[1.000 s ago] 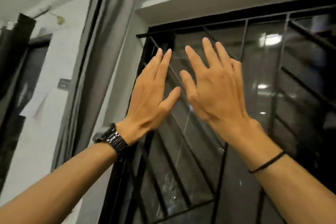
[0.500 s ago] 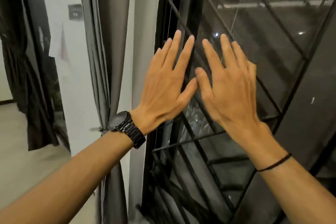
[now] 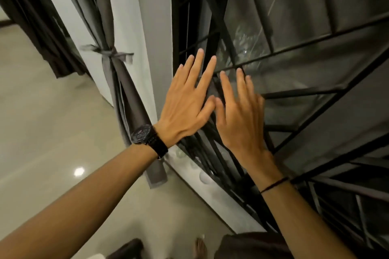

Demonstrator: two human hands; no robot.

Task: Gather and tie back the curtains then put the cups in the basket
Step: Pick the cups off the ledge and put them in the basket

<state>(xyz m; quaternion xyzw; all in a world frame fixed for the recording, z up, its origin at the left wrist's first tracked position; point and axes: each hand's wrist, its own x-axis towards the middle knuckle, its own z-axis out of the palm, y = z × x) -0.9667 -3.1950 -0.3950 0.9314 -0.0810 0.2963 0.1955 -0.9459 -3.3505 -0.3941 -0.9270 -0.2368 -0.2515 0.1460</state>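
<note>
A grey curtain (image 3: 109, 17) hangs left of the window, gathered and tied with a grey band (image 3: 108, 52). My left hand (image 3: 186, 103), with a black watch at the wrist, is held flat with fingers spread in front of the black window grille (image 3: 299, 94). My right hand (image 3: 242, 118), a thin black cord at its wrist, is spread flat beside it, thumbs almost touching. Both hands hold nothing. Several clear cups (image 3: 205, 176) stand in a row on the white sill below the grille, partly hidden by my arms. No basket is in view.
A darker curtain (image 3: 35, 19) hangs at the far left. A glossy beige floor (image 3: 52, 132) lies below. The white sill ledge (image 3: 227, 202) runs diagonally under the grille. A bare foot (image 3: 199, 248) and a dark object show at the bottom edge.
The view has tilted downward from the top of the window to its lower part and the floor. Both hands stayed spread and side by side, lowering with it.
</note>
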